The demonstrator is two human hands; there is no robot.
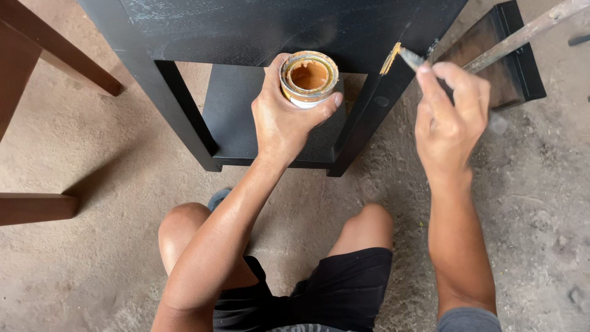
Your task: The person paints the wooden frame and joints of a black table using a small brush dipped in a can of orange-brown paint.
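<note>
Bare knees and black shorts of the squatting person filled the lower edge of the view, nearest the lens, above a dusty concrete floor. At far left stood parts of brown wooden furniture, well apart from the hands. Next to the right came the black table, seen from above, with a lower shelf between its legs. Left hand: fingers closed around a small round can, thumb on one side, fingertips wrapped over the other; the can was held upright just in front of the table's near edge, above the lower shelf. The open can held orange-brown paste, and its rim was smeared with the same material. To the right, on the table's near right edge, lay a streak of orange-brown filler. Touching or just beside that streak was the blade tip of a putty knife, which also carried some paste. Right hand: fingers closed on the knife's handle, forefinger extended along it toward the blade; the hand appeared slightly blurred. Beyond the right hand a black-framed brown panel rested on the floor, with a pale wooden stick lying across it at a slant.
</note>
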